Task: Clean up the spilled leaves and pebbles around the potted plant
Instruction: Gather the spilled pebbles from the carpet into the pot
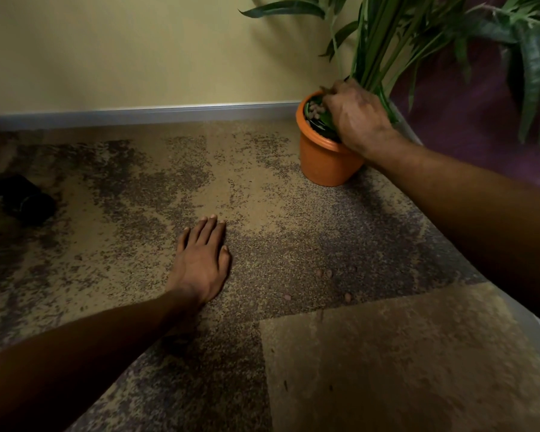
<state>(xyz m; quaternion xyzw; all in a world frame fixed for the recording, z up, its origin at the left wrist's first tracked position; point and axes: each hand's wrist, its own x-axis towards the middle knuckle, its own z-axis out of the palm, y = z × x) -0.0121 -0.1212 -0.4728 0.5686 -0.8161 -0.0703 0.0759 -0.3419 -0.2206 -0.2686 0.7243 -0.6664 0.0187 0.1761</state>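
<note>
1. Orange plastic pot stands on the carpet at about 1 o'clock, in the corner by the wall, with the plant rising from it.
2. Right hand reaches over the pot's rim, fingers curled down among leaves and pebbles inside; whether this grip holds anything cannot be told.
3. Left hand lies flat and open on the carpet, centre frame, gripping nothing.
4. Loose pebbles lie on the carpet at about 5 o'clock of the left hand, well apart from the pot.
</note>
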